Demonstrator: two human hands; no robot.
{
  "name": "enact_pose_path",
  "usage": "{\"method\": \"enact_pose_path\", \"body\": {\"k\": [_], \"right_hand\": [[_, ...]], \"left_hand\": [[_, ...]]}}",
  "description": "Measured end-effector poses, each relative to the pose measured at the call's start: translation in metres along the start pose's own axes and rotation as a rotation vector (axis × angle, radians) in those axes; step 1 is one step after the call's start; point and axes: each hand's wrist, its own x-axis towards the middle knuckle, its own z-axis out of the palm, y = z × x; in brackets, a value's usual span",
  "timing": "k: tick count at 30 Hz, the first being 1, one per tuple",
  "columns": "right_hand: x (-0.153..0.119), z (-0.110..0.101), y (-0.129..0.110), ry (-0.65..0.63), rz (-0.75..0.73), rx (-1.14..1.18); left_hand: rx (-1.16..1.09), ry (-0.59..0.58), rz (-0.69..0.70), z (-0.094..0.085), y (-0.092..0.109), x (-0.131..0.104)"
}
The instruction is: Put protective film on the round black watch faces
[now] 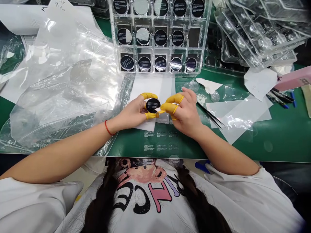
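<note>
A round black watch face [153,105] with fine white print is gripped by its edges in my left hand [136,111], its fingers closed around it. My right hand [186,110] is closed in a pinch on a small white piece [158,110], which touches the lower right of the watch face. Yellow finger cots cover several fingertips on both hands. Under them lie a white sheet [143,84] and a clear film [162,147] with repeated blocks of white print. Beyond stands a clear plastic tray [203,42] with similar round faces in its compartments.
Crumpled clear plastic bags [60,94] spread over the left. Black tweezers [210,115] lie right of my right hand, near translucent sheets [240,116]. Stacked clear trays [262,35] rise at the back right, with a pink bottle [293,79] and pens [282,97] in front.
</note>
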Motion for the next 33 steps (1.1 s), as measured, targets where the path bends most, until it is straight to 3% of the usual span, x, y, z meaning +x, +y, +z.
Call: {"method": "enact_pose_path", "body": {"k": [4,8,12,14,16,19,22,24,27,33], "right_hand": [[-0.002,0.0,-0.003,-0.022,-0.066,-0.003],[-0.001,-0.004,0.0,0.042,-0.088,0.091],[-0.001,-0.009,0.028,0.027,0.26,0.25],[-0.001,-0.01,0.044,-0.009,0.43,0.205],[0.001,-0.01,0.048,-0.008,0.504,0.113],[0.01,-0.013,0.025,-0.051,0.611,0.337],[0.025,-0.018,-0.012,-0.302,0.76,0.91],[0.033,-0.02,-0.029,-0.404,0.836,1.16],[0.038,-0.021,-0.037,-0.377,0.908,1.302],[0.036,-0.018,-0.034,-0.325,0.961,1.347]], "left_hand": [[-0.004,-0.003,0.001,-0.002,-0.001,0.001],[0.006,0.013,0.017,-0.002,-0.003,0.001],[0.032,0.041,0.009,0.0,-0.005,-0.002],[0.066,0.064,0.04,0.0,-0.006,-0.003],[0.108,0.1,0.076,0.0,-0.006,-0.006],[0.156,0.162,0.088,0.002,-0.003,-0.011],[0.219,0.211,0.11,0.005,0.002,-0.016],[0.273,0.222,0.128,0.007,0.005,-0.018],[0.342,0.227,0.139,0.01,0.008,-0.019],[0.371,0.237,0.129,0.013,0.009,-0.019]]}}
